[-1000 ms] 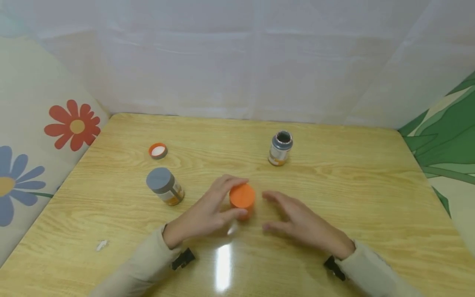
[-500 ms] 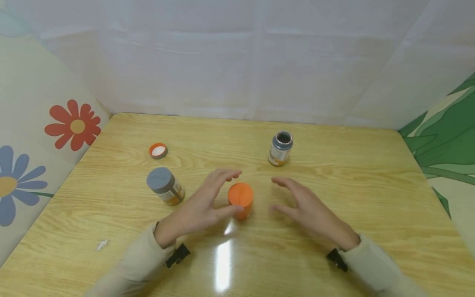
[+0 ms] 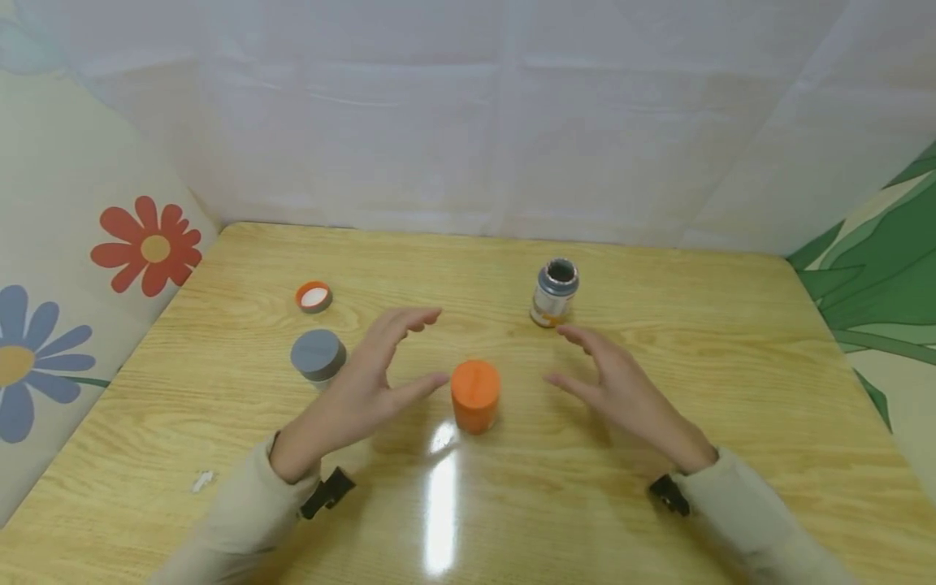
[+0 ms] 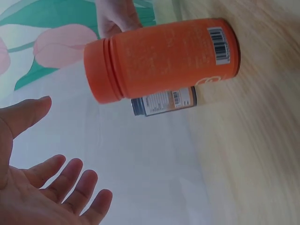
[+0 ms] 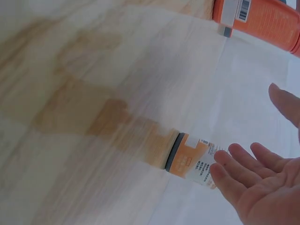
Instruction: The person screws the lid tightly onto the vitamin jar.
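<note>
An orange lidded bottle [image 3: 475,396] stands upright on the table between my two hands. My left hand [image 3: 357,396], its fingers spread and holding nothing, is just left of the bottle; in the left wrist view a gap separates the fingers from the orange bottle [image 4: 171,58]. On the other side, my right hand [image 3: 621,394] hovers with relaxed fingers, also holding nothing. Just beyond its fingertips stands a lidless grey-necked jar [image 3: 553,296] with a white and orange label. A grey-capped jar [image 3: 318,355] is partly hidden behind my left hand.
A loose lid [image 3: 314,298] with an orange rim and white inside lies at the back left of the wooden table [image 3: 695,325]. A small white scrap [image 3: 202,481] lies at the front left. A white cloth [image 3: 409,138] hangs behind the table.
My left hand has let go of the orange bottle and drawn back to the left. My right hand has shifted right and away from me. The bottle stays upright, nearly in place.
</note>
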Available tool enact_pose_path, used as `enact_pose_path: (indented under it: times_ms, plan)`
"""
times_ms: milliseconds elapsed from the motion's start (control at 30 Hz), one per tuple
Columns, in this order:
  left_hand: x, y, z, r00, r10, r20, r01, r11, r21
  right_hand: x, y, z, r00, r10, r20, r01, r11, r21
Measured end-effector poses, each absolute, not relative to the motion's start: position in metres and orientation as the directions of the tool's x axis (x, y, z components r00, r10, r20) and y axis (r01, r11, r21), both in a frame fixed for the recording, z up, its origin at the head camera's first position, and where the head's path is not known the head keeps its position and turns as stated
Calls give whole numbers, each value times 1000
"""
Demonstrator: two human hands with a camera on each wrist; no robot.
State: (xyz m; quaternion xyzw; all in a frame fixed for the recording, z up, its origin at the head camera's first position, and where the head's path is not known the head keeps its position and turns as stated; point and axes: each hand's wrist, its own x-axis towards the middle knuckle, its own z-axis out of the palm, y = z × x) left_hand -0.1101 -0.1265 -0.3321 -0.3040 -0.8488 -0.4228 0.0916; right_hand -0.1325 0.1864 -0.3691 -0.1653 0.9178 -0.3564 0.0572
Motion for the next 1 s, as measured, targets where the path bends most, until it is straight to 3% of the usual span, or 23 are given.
enact_pose_path:
  times_ms: [1000]
  plan:
    - [-116, -176, -315, -855, 214, 472, 507, 532, 678, -162, 197, -370, -976, -218, 15, -176, 742, -647]
